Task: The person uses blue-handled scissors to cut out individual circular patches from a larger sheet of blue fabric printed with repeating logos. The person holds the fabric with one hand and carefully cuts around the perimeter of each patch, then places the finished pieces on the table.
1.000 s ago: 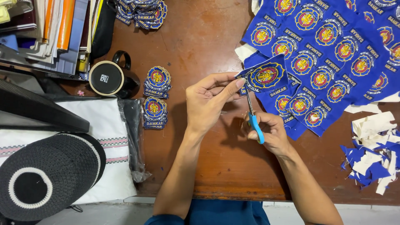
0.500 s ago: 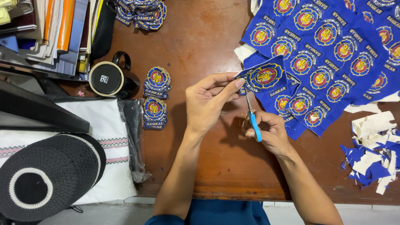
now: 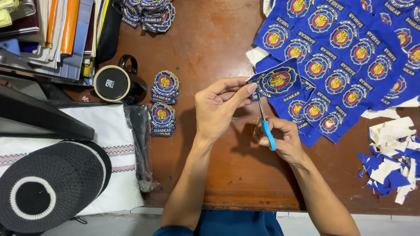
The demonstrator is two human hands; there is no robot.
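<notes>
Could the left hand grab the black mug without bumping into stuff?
Probably yes. The left hand pinches the blue patch, so it would have to let go first. Between it and the black mug lie only bare wooden table and small patch stacks, easy to pass above.

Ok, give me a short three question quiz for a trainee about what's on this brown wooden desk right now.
1. Which hand holds the blue-handled scissors?
2. True or false: the left hand pinches a round blue and yellow embroidered patch.
3. What lies beside the black mug: A cut patches, B a phone, C a stapler?

Key:
1. The right hand.
2. True.
3. A: two small piles of cut patches lie on the brown wooden desk.
</notes>
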